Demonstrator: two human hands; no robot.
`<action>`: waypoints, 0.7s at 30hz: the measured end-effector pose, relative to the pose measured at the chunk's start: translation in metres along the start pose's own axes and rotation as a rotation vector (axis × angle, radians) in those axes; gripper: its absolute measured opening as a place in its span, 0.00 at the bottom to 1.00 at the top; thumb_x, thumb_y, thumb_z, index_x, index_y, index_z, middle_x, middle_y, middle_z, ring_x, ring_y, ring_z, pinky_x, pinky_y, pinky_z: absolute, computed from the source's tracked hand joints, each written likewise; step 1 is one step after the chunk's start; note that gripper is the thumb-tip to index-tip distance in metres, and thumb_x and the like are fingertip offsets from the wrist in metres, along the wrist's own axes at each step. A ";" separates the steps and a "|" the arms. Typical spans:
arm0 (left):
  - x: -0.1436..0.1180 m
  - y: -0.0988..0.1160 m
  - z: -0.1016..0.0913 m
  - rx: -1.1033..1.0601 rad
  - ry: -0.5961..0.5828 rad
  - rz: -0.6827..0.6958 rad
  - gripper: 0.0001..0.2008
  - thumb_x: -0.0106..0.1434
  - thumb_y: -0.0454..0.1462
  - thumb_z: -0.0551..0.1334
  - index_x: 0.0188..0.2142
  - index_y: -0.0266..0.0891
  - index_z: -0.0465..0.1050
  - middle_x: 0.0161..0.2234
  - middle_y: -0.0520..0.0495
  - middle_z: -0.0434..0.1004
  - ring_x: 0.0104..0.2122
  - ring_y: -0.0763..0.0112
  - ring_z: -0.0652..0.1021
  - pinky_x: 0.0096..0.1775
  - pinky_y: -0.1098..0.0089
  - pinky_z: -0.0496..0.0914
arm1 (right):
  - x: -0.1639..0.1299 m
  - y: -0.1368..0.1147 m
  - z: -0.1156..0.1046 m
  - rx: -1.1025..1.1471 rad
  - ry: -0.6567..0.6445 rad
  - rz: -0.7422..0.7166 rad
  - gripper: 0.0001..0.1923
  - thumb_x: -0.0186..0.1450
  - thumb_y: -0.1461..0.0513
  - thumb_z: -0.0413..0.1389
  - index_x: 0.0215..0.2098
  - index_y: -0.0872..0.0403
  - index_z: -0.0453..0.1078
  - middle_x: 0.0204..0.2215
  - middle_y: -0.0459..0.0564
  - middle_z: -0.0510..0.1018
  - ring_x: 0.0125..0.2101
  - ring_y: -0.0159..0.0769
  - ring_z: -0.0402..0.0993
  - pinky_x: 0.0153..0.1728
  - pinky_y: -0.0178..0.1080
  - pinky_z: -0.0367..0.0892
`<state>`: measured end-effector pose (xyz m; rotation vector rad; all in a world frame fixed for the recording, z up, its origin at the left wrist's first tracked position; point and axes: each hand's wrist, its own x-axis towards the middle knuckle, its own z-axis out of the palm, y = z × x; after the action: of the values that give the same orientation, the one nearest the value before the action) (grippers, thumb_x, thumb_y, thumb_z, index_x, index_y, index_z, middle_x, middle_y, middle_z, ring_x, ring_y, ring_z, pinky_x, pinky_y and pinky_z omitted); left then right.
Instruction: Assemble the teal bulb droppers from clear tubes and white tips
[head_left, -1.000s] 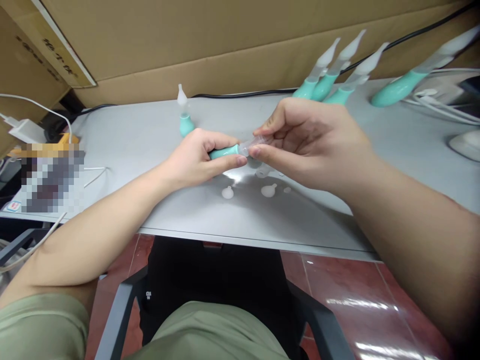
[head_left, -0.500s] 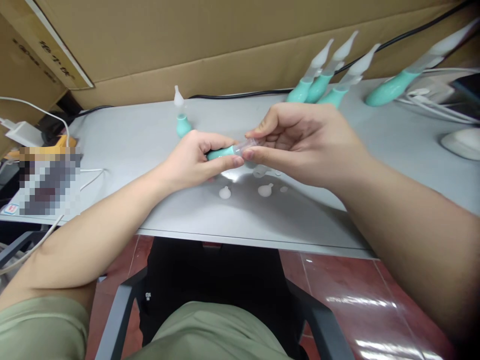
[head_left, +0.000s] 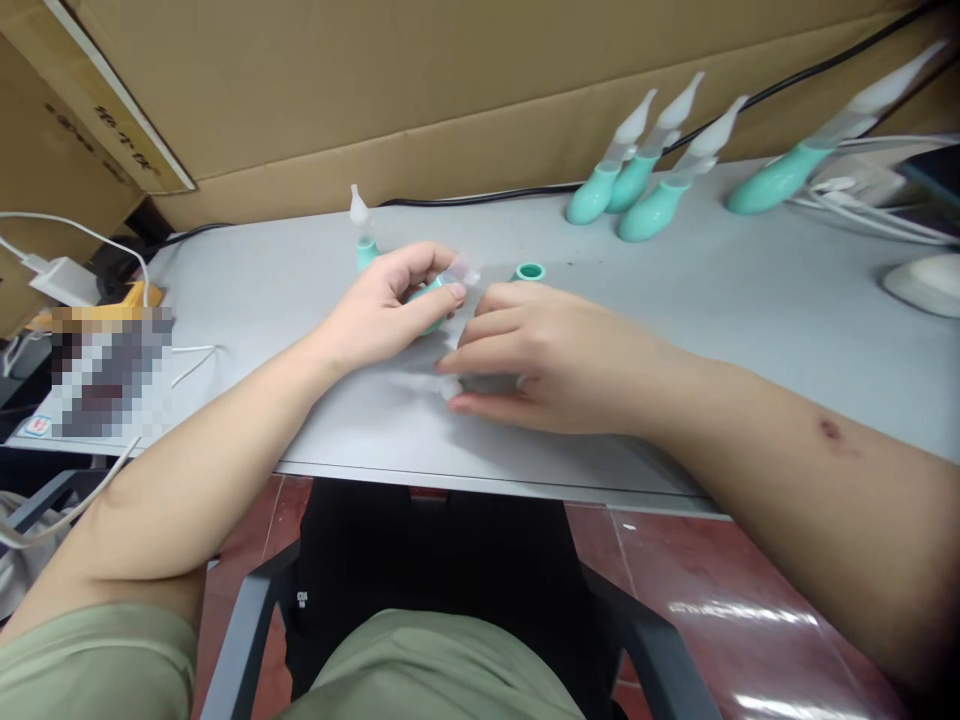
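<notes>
My left hand (head_left: pixel 394 305) is closed around a teal nasal aspirator bulb (head_left: pixel 429 292), whose clear tube (head_left: pixel 461 270) points up and to the right. Low over the tabletop, my right hand (head_left: pixel 551 350) has its thumb and fingers apart on either side of a small white tip (head_left: pixel 450 388); whether they touch it is unclear. Behind the right hand, the open mouth of another teal bulb (head_left: pixel 530 272) shows, its body mostly hidden. An aspirator with a white nozzle (head_left: pixel 360 208) stands just beyond my left hand.
Several assembled aspirators (head_left: pixel 651 210) stand at the back right of the grey table (head_left: pixel 360 430). A white mouse (head_left: pixel 926 285) lies at far right. Cardboard (head_left: pixel 390 90) walls the back, with a black cable along it. A white charger (head_left: pixel 64 282) is at left.
My right hand has left the clear tube and come down toward the table near the small white tip. The left hand keeps the aspirator bulb, its tube now tilted further upward.
</notes>
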<state>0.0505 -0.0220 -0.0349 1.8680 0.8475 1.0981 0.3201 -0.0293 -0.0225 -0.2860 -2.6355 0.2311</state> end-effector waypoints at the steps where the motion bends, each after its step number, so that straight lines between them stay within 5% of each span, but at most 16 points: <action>1: 0.000 0.000 0.000 0.012 0.000 0.006 0.08 0.79 0.44 0.76 0.50 0.43 0.88 0.45 0.48 0.92 0.43 0.70 0.87 0.52 0.67 0.84 | 0.000 0.000 0.001 -0.015 -0.033 -0.011 0.11 0.85 0.59 0.65 0.42 0.44 0.86 0.37 0.51 0.92 0.43 0.54 0.82 0.50 0.59 0.79; 6: 0.000 0.000 0.000 0.016 -0.002 -0.040 0.11 0.76 0.45 0.78 0.49 0.42 0.86 0.48 0.46 0.93 0.43 0.70 0.85 0.49 0.67 0.80 | 0.000 0.001 -0.005 0.157 0.033 0.013 0.12 0.84 0.62 0.64 0.42 0.45 0.86 0.35 0.48 0.92 0.38 0.48 0.83 0.44 0.53 0.78; 9: -0.001 0.001 -0.001 0.010 -0.030 -0.071 0.17 0.73 0.47 0.83 0.50 0.40 0.87 0.46 0.46 0.92 0.40 0.72 0.83 0.46 0.68 0.78 | 0.002 0.004 -0.012 0.288 0.325 0.129 0.07 0.81 0.56 0.73 0.43 0.43 0.88 0.37 0.47 0.93 0.35 0.44 0.84 0.40 0.51 0.78; 12: -0.002 0.002 -0.002 0.030 -0.060 -0.070 0.19 0.77 0.51 0.83 0.51 0.38 0.88 0.43 0.46 0.90 0.38 0.72 0.81 0.43 0.68 0.76 | 0.007 0.010 -0.011 0.321 0.665 0.327 0.19 0.78 0.43 0.79 0.39 0.44 0.86 0.37 0.51 0.92 0.34 0.44 0.81 0.38 0.52 0.76; 14: -0.003 0.003 -0.001 0.046 -0.068 -0.050 0.21 0.80 0.55 0.81 0.51 0.39 0.89 0.43 0.46 0.90 0.39 0.71 0.82 0.44 0.67 0.76 | 0.010 0.012 -0.009 0.319 0.765 0.411 0.24 0.76 0.38 0.79 0.37 0.44 0.84 0.37 0.52 0.90 0.34 0.44 0.79 0.39 0.52 0.75; 21: -0.004 0.001 0.002 0.096 -0.069 -0.008 0.34 0.78 0.68 0.79 0.50 0.38 0.93 0.38 0.44 0.86 0.33 0.72 0.75 0.35 0.68 0.71 | 0.010 0.013 -0.011 0.322 0.569 0.445 0.18 0.78 0.42 0.76 0.40 0.42 0.84 0.41 0.54 0.92 0.40 0.52 0.84 0.49 0.60 0.82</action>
<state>0.0511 -0.0263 -0.0366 1.9681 0.8807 0.9985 0.3189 -0.0130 -0.0109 -0.7079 -1.9133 0.6122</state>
